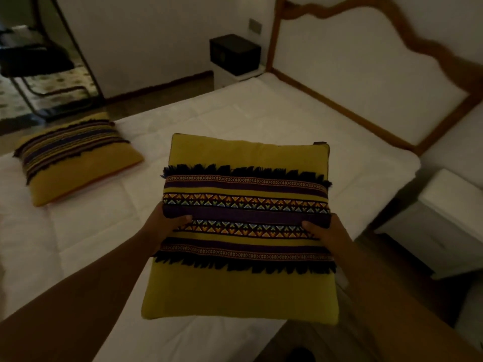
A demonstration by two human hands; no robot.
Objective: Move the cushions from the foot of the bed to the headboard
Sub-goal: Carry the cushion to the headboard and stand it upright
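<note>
Head view is showing a person holding a cushion (243, 231) out in front, above the bed (183, 121). Both hands are gripping it at mid-height: the left hand (167, 228) is clamping the left edge, the right hand (324, 231) the right edge, thumbs lying over the patterned band and the other fingers hidden behind. Gripping both sides is keeping the soft cover flat and level, so it is not sagging or folding while it is being carried. A second cushion (75, 158) is lying flat on the bed, well apart to the left — nobody is touching it. The headboard (366, 82) is standing at the far right, with bare mattress in front of it. I judge the carried one is heading there — it is not yet set down.
</note>
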